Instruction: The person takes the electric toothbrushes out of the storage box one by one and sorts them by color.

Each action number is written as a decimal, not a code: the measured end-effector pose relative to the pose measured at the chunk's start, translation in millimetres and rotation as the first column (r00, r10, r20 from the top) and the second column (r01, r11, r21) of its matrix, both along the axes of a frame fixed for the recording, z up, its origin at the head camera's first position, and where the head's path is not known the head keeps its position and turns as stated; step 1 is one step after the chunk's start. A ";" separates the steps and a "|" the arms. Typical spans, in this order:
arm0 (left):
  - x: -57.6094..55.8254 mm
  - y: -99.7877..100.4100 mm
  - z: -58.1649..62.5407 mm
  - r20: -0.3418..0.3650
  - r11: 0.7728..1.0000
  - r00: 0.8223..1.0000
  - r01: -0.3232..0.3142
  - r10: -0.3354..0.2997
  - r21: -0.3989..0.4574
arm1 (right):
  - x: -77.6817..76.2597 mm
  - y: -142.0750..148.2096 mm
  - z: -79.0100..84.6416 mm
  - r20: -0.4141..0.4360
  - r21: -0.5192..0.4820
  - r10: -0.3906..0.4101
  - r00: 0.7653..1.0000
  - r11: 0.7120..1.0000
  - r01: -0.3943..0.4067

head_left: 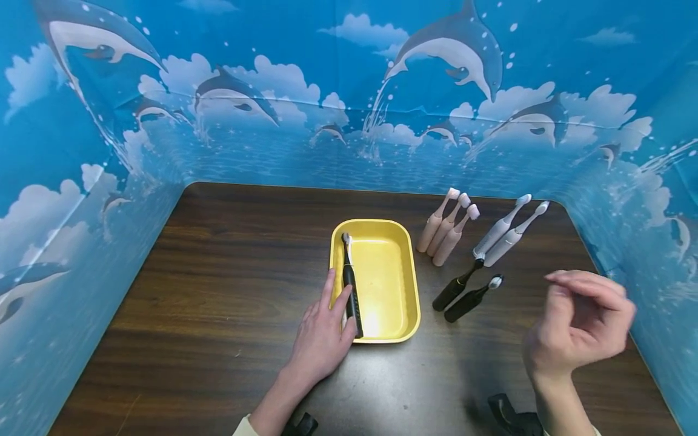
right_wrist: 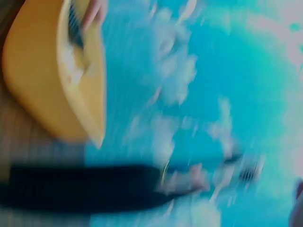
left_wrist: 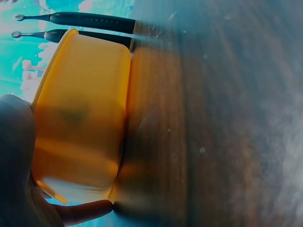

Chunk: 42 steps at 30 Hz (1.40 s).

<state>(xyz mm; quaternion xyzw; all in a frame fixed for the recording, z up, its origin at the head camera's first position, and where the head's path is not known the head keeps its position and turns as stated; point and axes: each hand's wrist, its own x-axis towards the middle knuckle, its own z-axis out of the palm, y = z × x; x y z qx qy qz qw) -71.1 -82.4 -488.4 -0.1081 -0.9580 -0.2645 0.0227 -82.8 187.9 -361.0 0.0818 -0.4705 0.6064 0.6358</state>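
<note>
My left hand straddles the left wall of a yellow tray and holds it there. One finger reaches down outside the wall, while other fingertips lie inside over a black electric toothbrush. That toothbrush lies lengthwise along the tray's left side, head toward the back. Raised above the table at the right, my right hand has loosely curled fingers and nothing visible in them. Nearest to it stand two black electric toothbrushes, also seen blurred in the right wrist view.
Several pink electric toothbrushes stand behind the black pair, right of the tray. Two light grey ones are farther right. A dark wood-grain table is walled by a blue dolphin-print cloth.
</note>
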 end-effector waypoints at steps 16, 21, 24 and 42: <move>1.0 -1.1 -0.3 -0.070 1.000 0.997 0.027 -0.026 0.007 | -47.8 -97.7 -92.3 0.970 0.225 -0.059 0.235 0.586 -0.778; 0.3 -0.8 -0.1 -0.067 1.000 0.998 0.019 -0.019 0.001 | -56.4 -102.7 -107.4 0.878 0.478 -0.299 0.373 0.527 -0.703; 0.0 -1.3 0.0 -0.058 1.000 0.998 0.012 -0.012 -0.001 | -57.9 -104.1 -112.2 0.820 0.569 -0.388 0.421 0.466 -0.678; 1.0 -1.8 1.9 -0.055 1.000 0.998 0.008 -0.009 -0.013 | -58.4 -109.4 -109.2 0.810 0.455 -0.535 0.240 0.317 -0.832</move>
